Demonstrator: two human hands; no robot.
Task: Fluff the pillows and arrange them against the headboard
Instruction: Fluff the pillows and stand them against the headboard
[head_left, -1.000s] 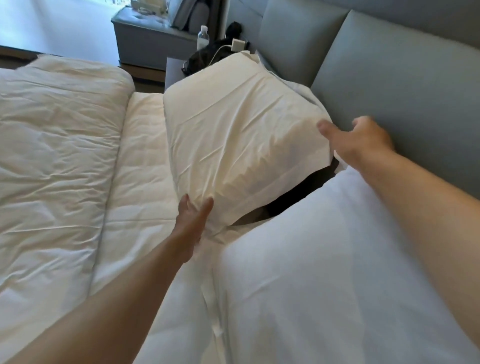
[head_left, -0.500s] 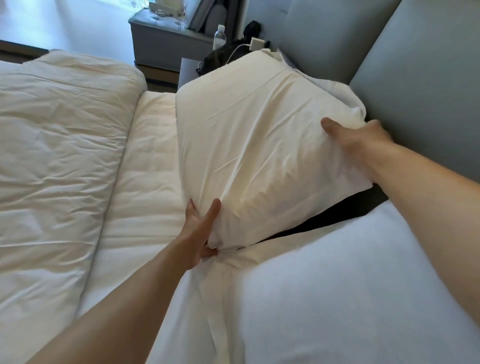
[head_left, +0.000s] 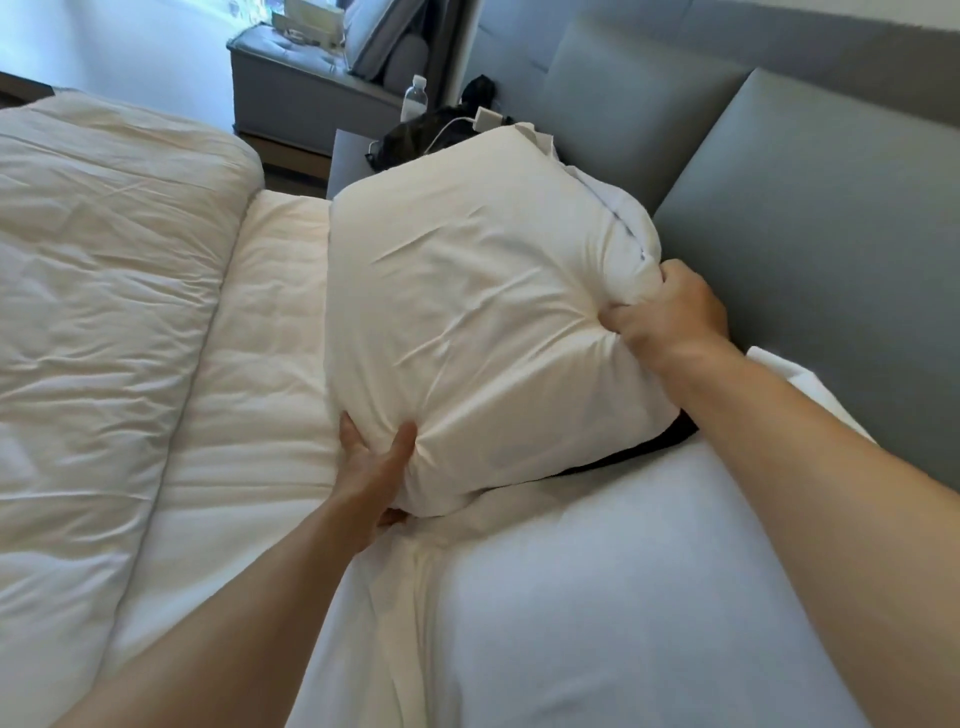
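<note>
cream pillow (head_left: 483, 332) mid-frame, tilted by grey headboard (head_left: 810, 218) | left hand (head_left: 371, 475) cupping its lower corner, thumb dug in | right hand (head_left: 667, 312) fisted on its right corner | white pillow (head_left: 597, 597) lower right | water bottle (head_left: 414, 98) top centre, contents unclear

Left hand (head_left: 375, 470) cupped, thumb up, right hand (head_left: 667, 315) fisted, both forearms outstretched
</note>
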